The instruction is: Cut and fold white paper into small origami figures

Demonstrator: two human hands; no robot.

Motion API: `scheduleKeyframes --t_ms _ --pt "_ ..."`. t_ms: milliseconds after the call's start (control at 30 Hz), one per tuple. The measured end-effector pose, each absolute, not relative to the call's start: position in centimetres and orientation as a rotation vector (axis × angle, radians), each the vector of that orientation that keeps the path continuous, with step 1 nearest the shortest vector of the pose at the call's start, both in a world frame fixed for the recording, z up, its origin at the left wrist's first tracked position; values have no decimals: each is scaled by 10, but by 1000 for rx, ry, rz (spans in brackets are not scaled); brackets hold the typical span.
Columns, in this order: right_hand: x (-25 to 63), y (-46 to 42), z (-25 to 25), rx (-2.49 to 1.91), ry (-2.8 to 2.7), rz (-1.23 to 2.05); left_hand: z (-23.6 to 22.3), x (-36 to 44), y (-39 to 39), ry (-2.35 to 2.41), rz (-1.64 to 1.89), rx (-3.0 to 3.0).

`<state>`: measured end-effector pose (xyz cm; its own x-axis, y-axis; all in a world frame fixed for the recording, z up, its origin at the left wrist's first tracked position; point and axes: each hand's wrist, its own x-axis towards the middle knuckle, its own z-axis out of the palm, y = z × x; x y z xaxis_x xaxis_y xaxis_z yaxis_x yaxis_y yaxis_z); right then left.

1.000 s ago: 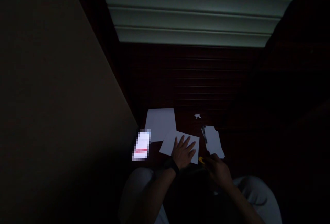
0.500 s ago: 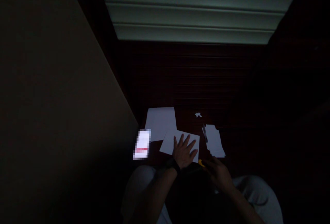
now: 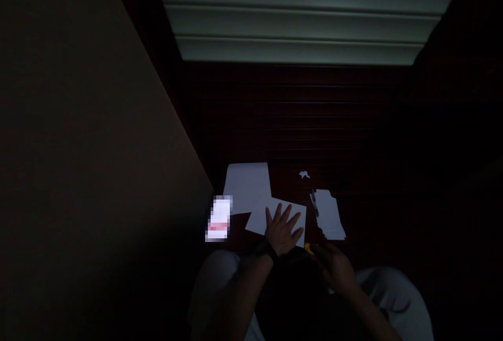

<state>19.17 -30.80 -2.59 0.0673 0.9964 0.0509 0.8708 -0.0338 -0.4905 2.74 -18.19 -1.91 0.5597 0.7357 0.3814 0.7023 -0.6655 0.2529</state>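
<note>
My left hand (image 3: 282, 231) lies flat with its fingers spread on a white sheet of paper (image 3: 257, 216), with a dark band round the wrist. Just right of the sheet's near corner, my right hand (image 3: 336, 265) is closed around a dark tool with a yellow end (image 3: 309, 248). Too little of the tool shows in this dim light to tell its kind. Beyond the sheet lies a larger white sheet (image 3: 247, 184), which the nearer one seems to overlap at a corner.
A bright phone-like screen (image 3: 219, 219), pixelated, lies at the left near the wall (image 3: 149, 163). Several cut white papers (image 3: 330, 215) lie on the right, with a dark pen (image 3: 314, 204) along their left edge. A small paper scrap (image 3: 304, 174) sits farther back, before a slatted shutter (image 3: 294, 50).
The whole view has shifted slightly, so everything appears a little farther right. My left hand stays spread on the paper, and my right hand keeps its grip on the yellow-ended tool.
</note>
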Motion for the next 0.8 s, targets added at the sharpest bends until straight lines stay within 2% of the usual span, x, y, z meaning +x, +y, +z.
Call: scheduleKeyframes --t_ms 567,800 --pt "193 -320 -28 -1952 -1965 331 -22 30 -181 1308 644 2748" --pt "196 -316 -34 -1959 -1958 313 -14 -2 -161 1216 615 2873"
